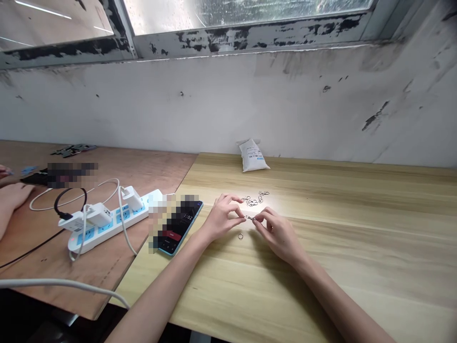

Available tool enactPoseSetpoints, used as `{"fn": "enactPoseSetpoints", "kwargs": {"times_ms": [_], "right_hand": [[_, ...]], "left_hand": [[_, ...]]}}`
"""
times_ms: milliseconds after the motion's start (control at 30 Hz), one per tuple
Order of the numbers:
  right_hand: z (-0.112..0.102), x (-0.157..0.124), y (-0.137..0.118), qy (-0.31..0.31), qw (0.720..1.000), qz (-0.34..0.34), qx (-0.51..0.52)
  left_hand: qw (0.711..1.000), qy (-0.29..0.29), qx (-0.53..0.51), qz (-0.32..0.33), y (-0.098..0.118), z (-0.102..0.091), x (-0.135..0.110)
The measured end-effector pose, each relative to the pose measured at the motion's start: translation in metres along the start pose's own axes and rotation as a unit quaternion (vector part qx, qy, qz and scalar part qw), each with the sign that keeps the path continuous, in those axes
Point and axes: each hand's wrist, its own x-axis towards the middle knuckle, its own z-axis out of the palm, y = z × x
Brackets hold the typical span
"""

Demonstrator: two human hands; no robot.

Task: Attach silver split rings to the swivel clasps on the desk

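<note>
Between my two hands is a small metal clasp (250,218), stretched out sideways just above the light wood table. My left hand (222,216) pinches its left end with thumb and index finger, the other fingers loosely spread. The right end is in the closed fingertips of my right hand (279,233), which partly hide it. A loose metal split ring (240,236) lies on the table just below my fingertips. Beyond my hands is a loose pile of small metal clasps (252,202); their finer details are too small to make out.
A white labelled packet (254,156) stands near the wall. Left of my forearm lies a phone (182,226). Further left, a white power strip (117,224) with plugs and cables rests on a brown table (157,166). Another person's hand (16,195) is at the far left.
</note>
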Motion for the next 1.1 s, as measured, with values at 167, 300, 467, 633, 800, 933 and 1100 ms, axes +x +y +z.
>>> {"fn": "enactPoseSetpoints", "kwargs": {"times_ms": [167, 300, 467, 633, 800, 933, 1100], "right_hand": [[0.0, 0.0, -0.002, -0.003, 1.0, -0.026, 0.005], [0.0, -0.001, 0.0, -0.013, 0.998, -0.05, -0.035], [0.0, -0.001, 0.002, -0.028, 0.991, -0.079, -0.103], [-0.002, -0.002, 0.001, -0.05, 0.98, -0.111, -0.156], [-0.004, 0.0, 0.002, -0.045, 0.992, -0.087, -0.074], [-0.008, 0.004, 0.001, -0.035, 0.996, -0.035, 0.068], [-0.011, 0.008, 0.002, -0.03, 0.971, 0.057, 0.229]], "left_hand": [[1.0, 0.006, 0.006, -0.001, -0.001, 0.003, -0.002], [1.0, 0.0, 0.007, 0.001, -0.002, 0.004, -0.003], [1.0, -0.013, 0.015, -0.011, 0.0, 0.004, -0.003], [1.0, -0.019, 0.019, -0.001, -0.004, 0.007, -0.005], [1.0, -0.012, 0.023, -0.003, -0.005, 0.007, -0.004], [0.999, -0.014, 0.009, 0.028, 0.0, 0.002, -0.003], [0.998, 0.001, 0.013, 0.06, 0.005, 0.001, -0.001]]}}
